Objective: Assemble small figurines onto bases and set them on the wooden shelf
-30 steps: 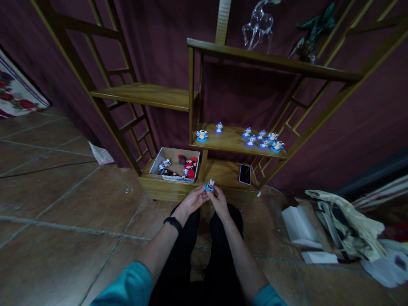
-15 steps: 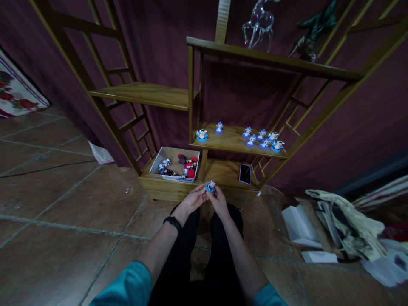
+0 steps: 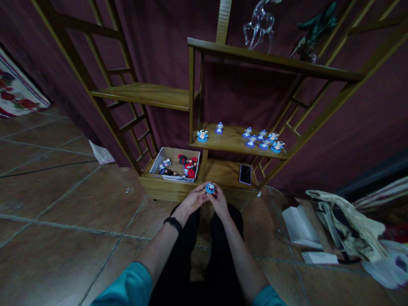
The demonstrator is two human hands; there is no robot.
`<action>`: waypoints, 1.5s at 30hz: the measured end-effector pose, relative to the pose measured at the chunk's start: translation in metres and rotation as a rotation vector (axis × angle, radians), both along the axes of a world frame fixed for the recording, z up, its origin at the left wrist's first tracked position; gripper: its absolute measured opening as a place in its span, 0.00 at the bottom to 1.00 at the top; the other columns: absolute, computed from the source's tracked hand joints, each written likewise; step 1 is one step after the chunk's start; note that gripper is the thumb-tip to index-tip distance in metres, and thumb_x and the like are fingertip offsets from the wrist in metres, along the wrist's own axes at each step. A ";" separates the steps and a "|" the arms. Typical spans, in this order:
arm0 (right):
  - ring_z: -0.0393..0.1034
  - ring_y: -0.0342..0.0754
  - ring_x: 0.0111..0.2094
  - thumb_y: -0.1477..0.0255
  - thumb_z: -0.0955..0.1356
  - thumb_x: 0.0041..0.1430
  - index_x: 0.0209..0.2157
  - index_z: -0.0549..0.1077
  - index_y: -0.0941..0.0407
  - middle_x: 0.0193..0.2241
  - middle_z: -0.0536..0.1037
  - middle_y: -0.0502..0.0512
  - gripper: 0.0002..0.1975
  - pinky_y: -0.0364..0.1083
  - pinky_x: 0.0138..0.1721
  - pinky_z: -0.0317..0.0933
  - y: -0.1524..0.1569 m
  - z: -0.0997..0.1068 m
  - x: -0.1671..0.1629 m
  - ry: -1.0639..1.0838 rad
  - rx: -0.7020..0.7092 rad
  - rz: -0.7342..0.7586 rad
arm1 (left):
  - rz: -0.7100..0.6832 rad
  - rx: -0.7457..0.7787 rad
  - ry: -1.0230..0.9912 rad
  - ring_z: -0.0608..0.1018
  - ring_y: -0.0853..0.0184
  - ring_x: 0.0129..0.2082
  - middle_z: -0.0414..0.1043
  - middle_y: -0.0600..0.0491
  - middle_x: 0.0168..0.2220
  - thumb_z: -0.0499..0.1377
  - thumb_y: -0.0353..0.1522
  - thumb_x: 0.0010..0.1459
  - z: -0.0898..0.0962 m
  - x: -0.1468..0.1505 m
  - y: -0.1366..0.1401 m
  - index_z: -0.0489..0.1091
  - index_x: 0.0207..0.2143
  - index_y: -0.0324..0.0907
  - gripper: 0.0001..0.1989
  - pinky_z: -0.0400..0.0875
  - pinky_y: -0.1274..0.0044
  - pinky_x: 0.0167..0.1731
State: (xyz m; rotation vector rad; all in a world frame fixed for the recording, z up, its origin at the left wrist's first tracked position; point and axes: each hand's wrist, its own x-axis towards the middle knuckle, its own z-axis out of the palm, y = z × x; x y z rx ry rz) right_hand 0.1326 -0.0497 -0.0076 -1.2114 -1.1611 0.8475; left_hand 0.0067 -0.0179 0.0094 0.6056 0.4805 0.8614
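Figurine [image 3: 210, 188]: one between the hands, in front of the rack's lower edge, just right of the cardboard box; its round blue base shows, the small body on it too small to make out.
Left hand [image 3: 196, 197]: fingers brought in on the left side of that base, a narrow grip; black wristband [image 3: 174, 224] on the wrist.
Right hand [image 3: 218, 199]: thumb and fingers pinched on the other side of the same base, so both hands share the hold.
Progress: partway, judging by the layout; eight pieces stand upright on the middle shelf [image 3: 230, 136], one is in hand, and a mixed heap lies in the cardboard box [image 3: 172, 154].
Purple-based figurines [image 3: 219, 128]: five on the middle shelf, one toward the left, four grouped on the right.
Blue-based figurines [image 3: 202, 135]: three on that shelf, one at the left end, two at the right end.
Box heap: white-and-blue pieces [image 3: 165, 165] on the left, red-and-black pieces [image 3: 190, 168] on the right; they overlap, so no sure count.
Phone [image 3: 245, 174]: one, lying on the lower shelf [image 3: 219, 172].
Upper shelf [image 3: 274, 58]: two ornaments, a clear glass animal [image 3: 262, 23] and a dark green sculpture [image 3: 318, 32].
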 end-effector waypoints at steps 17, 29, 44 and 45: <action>0.68 0.49 0.43 0.71 0.68 0.45 0.47 0.67 0.52 0.44 0.72 0.54 0.23 0.48 0.45 0.62 0.000 -0.003 0.001 -0.008 0.006 -0.035 | 0.022 -0.066 -0.008 0.77 0.65 0.36 0.74 0.45 0.37 0.57 0.23 0.53 -0.001 0.003 0.001 0.67 0.45 0.36 0.15 0.70 0.75 0.37; 0.69 0.47 0.38 0.68 0.69 0.45 0.44 0.67 0.54 0.40 0.73 0.53 0.21 0.47 0.43 0.63 -0.002 0.001 0.001 -0.009 -0.018 -0.029 | 0.008 -0.066 0.026 0.77 0.66 0.35 0.75 0.44 0.36 0.57 0.25 0.53 0.001 0.003 0.001 0.70 0.42 0.34 0.13 0.69 0.76 0.37; 0.70 0.47 0.40 0.67 0.68 0.46 0.46 0.66 0.53 0.44 0.72 0.54 0.23 0.48 0.44 0.64 -0.002 -0.001 0.001 0.016 -0.017 -0.030 | 0.097 -0.115 0.059 0.77 0.68 0.31 0.75 0.46 0.34 0.57 0.25 0.53 -0.004 0.005 0.003 0.71 0.40 0.35 0.10 0.70 0.77 0.34; 0.70 0.48 0.40 0.67 0.68 0.46 0.46 0.66 0.53 0.44 0.72 0.54 0.23 0.48 0.44 0.64 -0.002 -0.001 0.001 0.018 -0.018 -0.028 | 0.095 -0.112 0.056 0.77 0.68 0.31 0.75 0.46 0.34 0.58 0.25 0.53 -0.004 0.005 0.003 0.71 0.40 0.35 0.10 0.70 0.77 0.34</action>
